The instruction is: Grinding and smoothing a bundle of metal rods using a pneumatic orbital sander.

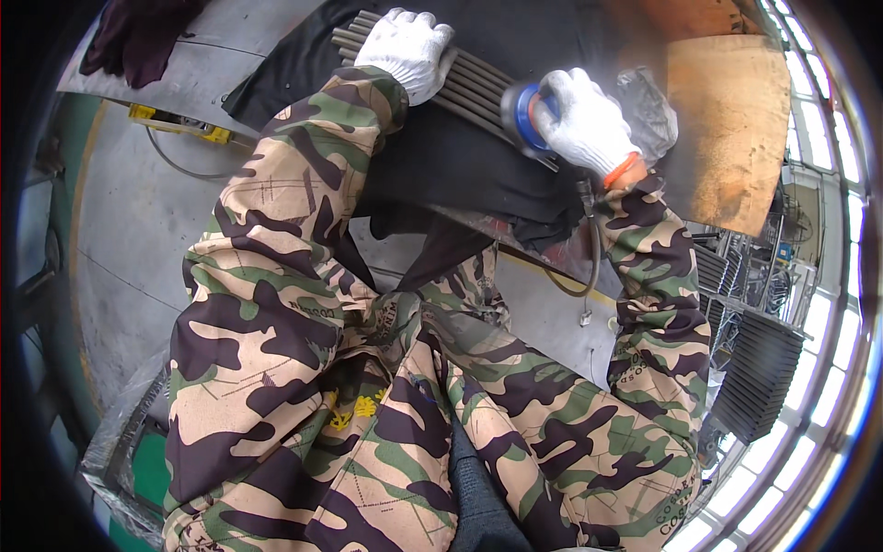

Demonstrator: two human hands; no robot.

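Observation:
Several grey metal rods (478,81) lie side by side on a black cloth (432,170), running from upper left toward the middle right. My left hand (405,51), in a white knit glove, is closed over the rods near their far left ends. In my right hand (584,120), also gloved and with an orange band at the wrist, is a round blue power sander (526,115). Its disc edge rests at the right part of the rods, and the face against them is hidden. A grey hose (595,248) hangs below that hand.
Right of my right hand sits crumpled clear plastic (649,115), then a brown wooden board (727,138). Dark fabric (143,41) lies at the upper left. A yellow piece of equipment (179,124) with a cable is below it. Dark stacked parts (759,373) stand at the right.

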